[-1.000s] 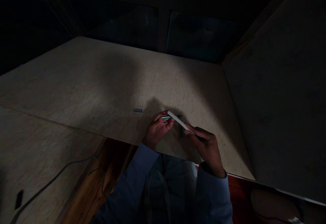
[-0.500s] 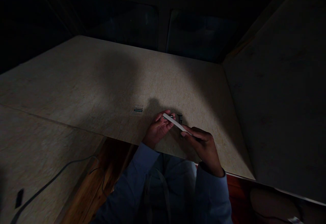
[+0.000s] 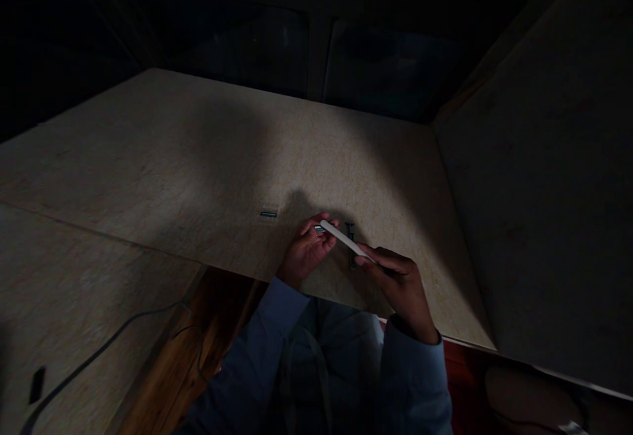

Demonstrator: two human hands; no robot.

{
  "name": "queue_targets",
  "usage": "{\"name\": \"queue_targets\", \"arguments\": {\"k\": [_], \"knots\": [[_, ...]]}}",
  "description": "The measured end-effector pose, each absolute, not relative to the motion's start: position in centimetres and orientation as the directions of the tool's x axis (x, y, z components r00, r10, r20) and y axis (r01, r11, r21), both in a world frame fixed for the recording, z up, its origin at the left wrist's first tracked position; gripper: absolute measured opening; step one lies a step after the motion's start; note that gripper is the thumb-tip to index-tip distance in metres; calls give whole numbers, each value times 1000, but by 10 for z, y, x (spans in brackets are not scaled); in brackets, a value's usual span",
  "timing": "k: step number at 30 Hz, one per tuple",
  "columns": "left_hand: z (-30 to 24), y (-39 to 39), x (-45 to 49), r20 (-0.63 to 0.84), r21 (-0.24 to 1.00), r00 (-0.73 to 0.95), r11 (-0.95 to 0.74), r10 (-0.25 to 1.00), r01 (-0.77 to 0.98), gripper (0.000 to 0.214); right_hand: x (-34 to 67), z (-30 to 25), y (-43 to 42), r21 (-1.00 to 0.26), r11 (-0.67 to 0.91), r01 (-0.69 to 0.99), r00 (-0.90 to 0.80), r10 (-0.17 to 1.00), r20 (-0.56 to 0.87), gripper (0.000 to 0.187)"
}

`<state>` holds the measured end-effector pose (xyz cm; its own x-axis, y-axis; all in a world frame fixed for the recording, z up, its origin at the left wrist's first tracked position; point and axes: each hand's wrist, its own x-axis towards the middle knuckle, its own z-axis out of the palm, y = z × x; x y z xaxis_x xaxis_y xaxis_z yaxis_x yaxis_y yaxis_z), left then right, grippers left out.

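Head view, pale stick (image 3: pixel 341 237), pinched in right hand (image 3: pixel 401 280)

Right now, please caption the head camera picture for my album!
In dim light, right hand holds a pale stick, left hand a small piece.

Between the left hand (image 3: pixel 306 252) and the right hand (image 3: pixel 400 283), the way is barred by a white flat stick (image 3: pixel 345 238), pinched in the right fingers and slanting to a small teal-striped piece (image 3: pixel 320 229) at the left fingertips. Below the stick, a dark T-shaped tool (image 3: pixel 351 231) lies on the tabletop (image 3: pixel 311 148), blocking a low pass. Near the left hand, on its outer side, a small clear case (image 3: pixel 268 213) interrupts a sideways sweep. Beyond both hands, bare tabletop leaves passage forward; well right of the right hand, a dark panel (image 3: pixel 534 191) bounds the room
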<state>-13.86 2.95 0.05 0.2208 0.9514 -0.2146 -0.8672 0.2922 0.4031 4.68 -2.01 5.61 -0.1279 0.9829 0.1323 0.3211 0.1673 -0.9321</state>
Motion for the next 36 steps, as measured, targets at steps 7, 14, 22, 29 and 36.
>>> {"name": "queue_targets", "arguments": {"k": [7,14,22,29,36], "knots": [[1,30,-139,-254,390,196,286,947,-875,12,51,51,-20,-925,178,336,-78,984,161,27],[-1,30,-138,-214,409,216,288,953,-866,15,45,56,-20,-921,220,320,-158,971,177,25],[-2,28,-136,-180,406,233,288,955,-867,13,47,53,-18,-917,212,338,-89,977,194,27],[-3,28,-137,-156,446,235,281,959,-850,18,42,60,-19,-923,246,298,-180,963,199,24],[-11,29,-136,-133,492,243,277,961,-825,26,46,54,-17,-918,200,344,-97,979,177,26]]}}
